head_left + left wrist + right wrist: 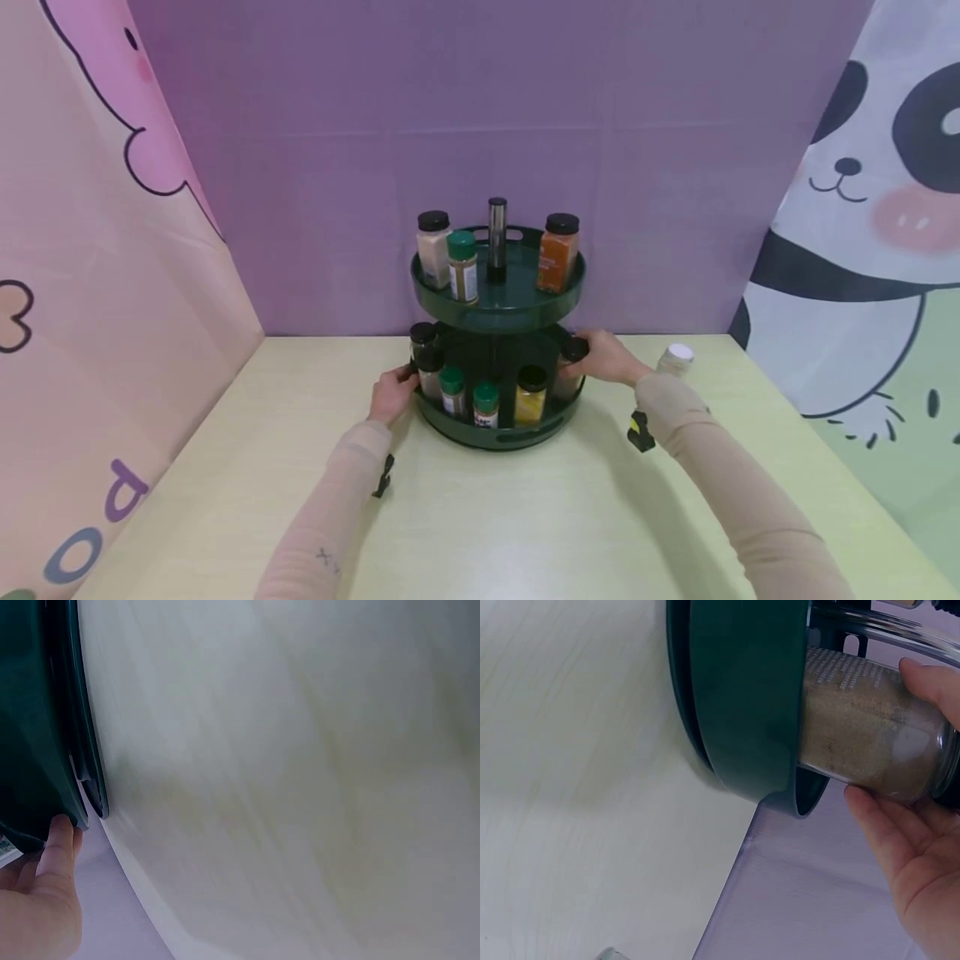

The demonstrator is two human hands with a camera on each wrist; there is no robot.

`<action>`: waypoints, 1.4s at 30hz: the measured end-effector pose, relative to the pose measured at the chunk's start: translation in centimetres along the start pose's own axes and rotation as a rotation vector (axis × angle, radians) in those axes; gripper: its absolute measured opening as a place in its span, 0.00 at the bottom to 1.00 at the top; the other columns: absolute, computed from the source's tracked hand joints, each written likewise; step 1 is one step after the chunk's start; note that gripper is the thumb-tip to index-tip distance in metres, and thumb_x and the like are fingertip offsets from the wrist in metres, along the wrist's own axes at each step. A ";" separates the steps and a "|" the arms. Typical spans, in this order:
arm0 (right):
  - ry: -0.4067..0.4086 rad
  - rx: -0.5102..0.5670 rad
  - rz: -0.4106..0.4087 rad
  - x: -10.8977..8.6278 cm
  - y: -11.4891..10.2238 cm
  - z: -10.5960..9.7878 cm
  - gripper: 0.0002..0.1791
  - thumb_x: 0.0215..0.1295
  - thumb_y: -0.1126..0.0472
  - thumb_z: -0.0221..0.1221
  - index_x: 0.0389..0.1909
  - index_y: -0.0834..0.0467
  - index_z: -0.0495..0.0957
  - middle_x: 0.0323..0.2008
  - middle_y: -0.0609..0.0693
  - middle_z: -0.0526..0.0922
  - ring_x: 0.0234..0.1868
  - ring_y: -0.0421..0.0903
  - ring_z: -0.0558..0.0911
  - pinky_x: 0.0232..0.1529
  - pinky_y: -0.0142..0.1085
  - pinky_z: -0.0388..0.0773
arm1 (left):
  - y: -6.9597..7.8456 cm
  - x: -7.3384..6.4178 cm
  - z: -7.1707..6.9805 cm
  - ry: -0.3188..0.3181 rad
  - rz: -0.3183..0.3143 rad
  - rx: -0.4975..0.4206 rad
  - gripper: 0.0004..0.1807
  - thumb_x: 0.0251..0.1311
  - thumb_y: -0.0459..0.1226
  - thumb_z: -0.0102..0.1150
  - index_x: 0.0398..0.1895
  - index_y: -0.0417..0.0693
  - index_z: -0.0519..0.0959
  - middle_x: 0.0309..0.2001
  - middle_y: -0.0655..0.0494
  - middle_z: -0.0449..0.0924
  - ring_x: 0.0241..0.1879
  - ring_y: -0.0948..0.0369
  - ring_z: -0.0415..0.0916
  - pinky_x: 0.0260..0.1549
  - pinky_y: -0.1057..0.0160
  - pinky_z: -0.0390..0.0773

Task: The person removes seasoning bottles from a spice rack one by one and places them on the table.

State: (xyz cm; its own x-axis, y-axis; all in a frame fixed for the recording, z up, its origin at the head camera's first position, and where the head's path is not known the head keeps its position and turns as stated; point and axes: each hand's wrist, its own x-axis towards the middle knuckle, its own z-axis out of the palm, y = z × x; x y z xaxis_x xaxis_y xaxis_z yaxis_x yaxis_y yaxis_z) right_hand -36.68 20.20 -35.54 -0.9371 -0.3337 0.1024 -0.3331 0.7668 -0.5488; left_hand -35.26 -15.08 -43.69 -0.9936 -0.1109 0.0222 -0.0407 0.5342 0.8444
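Note:
A dark green two-tier lazy Susan (472, 438) stands near the back of the table, with spice jars on both tiers. At its right side my right hand (606, 358) holds a clear spice jar (870, 720) of brown powder with a black lid. In the right wrist view, thumb and fingers lie on opposite sides of that jar, whose base is inside the tray's rim. My left hand (392, 397) grips the lower tray's left rim; in the left wrist view a digit presses the outer wall (30, 742), and the other fingers are partly hidden behind it.
The upper tier carries a pale jar (433, 254), a green-capped jar (464, 275) and an orange jar (557, 258) around a metal post (497, 237). A yellow jar (529, 406) sits low at the front. Behind my right wrist stands a white-capped jar (678, 354).

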 end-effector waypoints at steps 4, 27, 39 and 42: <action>-0.002 0.003 -0.019 0.1 -0.4 -0.3 0.30 0.40 0.54 0.72 0.46 0.64 0.76 0.41 0.58 0.81 0.40 0.50 0.79 0.44 0.43 0.76 | 0.0 -0.1 -0.1 0.004 0.000 0.006 0.23 0.64 0.40 0.45 0.60 0.37 0.68 0.56 0.38 0.73 0.55 0.47 0.71 0.53 0.52 0.71; 0.004 -0.033 0.044 0.0 -1.7 -2.4 0.33 0.42 0.52 0.70 0.47 0.67 0.73 0.41 0.60 0.80 0.39 0.51 0.79 0.40 0.41 0.77 | 0.2 -0.1 -0.2 -0.006 0.004 0.009 0.24 0.64 0.40 0.45 0.61 0.37 0.67 0.57 0.39 0.71 0.58 0.46 0.68 0.57 0.52 0.68; -0.010 -0.054 0.056 -0.4 -1.9 -3.3 0.33 0.44 0.52 0.69 0.49 0.67 0.72 0.42 0.61 0.80 0.39 0.51 0.79 0.40 0.42 0.77 | 0.1 -0.1 -0.1 -0.002 0.010 0.016 0.24 0.64 0.40 0.44 0.61 0.37 0.67 0.57 0.39 0.71 0.58 0.46 0.69 0.55 0.52 0.69; 0.001 -0.057 0.051 -0.4 -1.7 -3.4 0.33 0.43 0.52 0.70 0.48 0.66 0.73 0.41 0.61 0.80 0.38 0.51 0.79 0.40 0.42 0.77 | 0.1 -0.1 -0.1 0.000 0.008 0.009 0.24 0.64 0.40 0.45 0.60 0.37 0.68 0.57 0.39 0.72 0.57 0.47 0.69 0.55 0.52 0.70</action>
State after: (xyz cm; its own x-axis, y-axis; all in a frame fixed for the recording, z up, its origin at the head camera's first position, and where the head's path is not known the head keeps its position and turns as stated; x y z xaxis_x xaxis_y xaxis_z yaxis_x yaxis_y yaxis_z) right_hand -36.06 20.87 -31.79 -0.9532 -0.2926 0.0763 -0.2900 0.8128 -0.5052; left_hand -35.15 -15.09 -43.54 -0.9939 -0.1069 0.0287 -0.0342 0.5427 0.8392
